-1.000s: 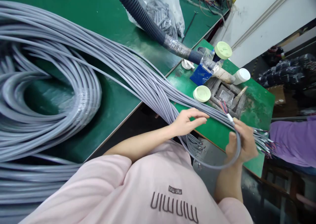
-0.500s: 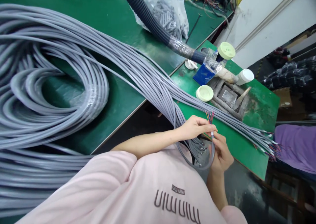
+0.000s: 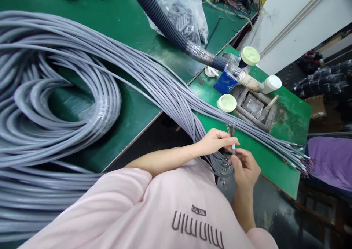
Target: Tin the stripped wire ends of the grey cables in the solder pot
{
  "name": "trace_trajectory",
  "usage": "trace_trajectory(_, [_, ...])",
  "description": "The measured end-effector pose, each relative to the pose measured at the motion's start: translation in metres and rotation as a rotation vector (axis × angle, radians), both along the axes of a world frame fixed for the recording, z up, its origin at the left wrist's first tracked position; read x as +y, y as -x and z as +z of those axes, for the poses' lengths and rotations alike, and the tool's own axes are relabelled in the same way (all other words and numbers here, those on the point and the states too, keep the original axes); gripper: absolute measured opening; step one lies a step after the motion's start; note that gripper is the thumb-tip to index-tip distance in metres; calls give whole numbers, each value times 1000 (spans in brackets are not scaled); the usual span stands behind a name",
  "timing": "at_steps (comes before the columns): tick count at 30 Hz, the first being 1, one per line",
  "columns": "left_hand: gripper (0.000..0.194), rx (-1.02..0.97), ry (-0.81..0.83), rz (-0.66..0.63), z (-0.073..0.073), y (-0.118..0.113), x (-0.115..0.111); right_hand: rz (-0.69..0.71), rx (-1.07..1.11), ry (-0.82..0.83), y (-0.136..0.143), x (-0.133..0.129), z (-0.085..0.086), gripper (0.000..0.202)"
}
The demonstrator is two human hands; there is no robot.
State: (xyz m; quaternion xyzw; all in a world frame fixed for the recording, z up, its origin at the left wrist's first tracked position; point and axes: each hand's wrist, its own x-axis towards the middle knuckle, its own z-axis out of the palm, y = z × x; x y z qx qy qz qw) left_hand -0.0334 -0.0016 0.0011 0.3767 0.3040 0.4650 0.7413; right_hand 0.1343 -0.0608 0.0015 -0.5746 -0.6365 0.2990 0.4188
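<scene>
My left hand (image 3: 216,142) pinches the end of a grey multi-core cable (image 3: 233,151) at its white band, with thin coloured wires (image 3: 231,129) fanning upward past the fingertips. Just below, my right hand (image 3: 246,167) grips the grey jacket between thumb and fingers. The rest of this cable runs behind the hands and is partly hidden. Beside my left hand hangs a bundle of similar grey cables (image 3: 176,106). Along the bench past my hands, more cables lie with stripped ends (image 3: 304,161) showing coloured wires.
Coiled grey cable (image 3: 107,110) covers the green table (image 3: 132,25) at left. A ridged black hose (image 3: 162,18) reaches over a solder pot (image 3: 253,106), near a pale green lid (image 3: 227,103) and a white tub (image 3: 272,83). A person in purple (image 3: 330,161) is at right.
My right hand has turned and its grip shows nearer the white band. The cable's loop below the hands looks smaller. The coloured wires have spread into separate clusters.
</scene>
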Motion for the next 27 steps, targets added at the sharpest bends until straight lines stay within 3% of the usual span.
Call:
trace_trajectory(10, [45,85,33,78,-1,1,-1,223,-4,108,5,0,-2,10])
trace_trajectory(27, [48,36,83,88,-6,-2,2,161,36,158,3,0,-5,11])
